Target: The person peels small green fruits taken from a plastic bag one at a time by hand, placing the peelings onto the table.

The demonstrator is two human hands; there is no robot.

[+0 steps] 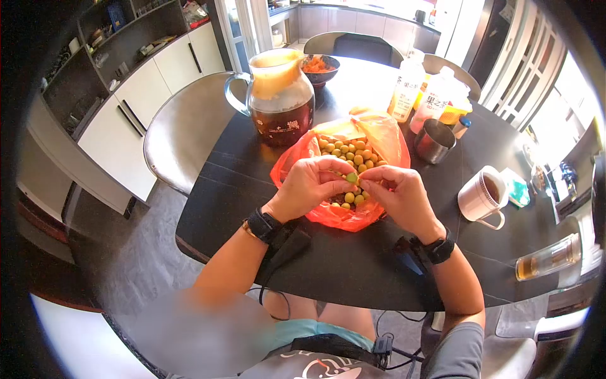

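Observation:
A thin red plastic bag [391, 142] lies open on the table, holding many small round yellow-green fruits [346, 150]. Above its front part, my left hand [314, 186] pinches one small green fruit [352, 178] between thumb and fingers. My right hand [401, 192] meets it from the other side, thumb and forefinger closed at the fruit's edge. The fingertips of both hands nearly touch, and what exactly lies under the right ones is hard to see. Each wrist wears a black band.
A glass jug [281, 110] of dark liquid stands behind the bag, near a bowl [320, 68] of orange shreds. To the right are drink bottles [407, 88], a metal cup [434, 140], a white mug [483, 194] and a glass tumbler [548, 257] near the table [303, 265] edge.

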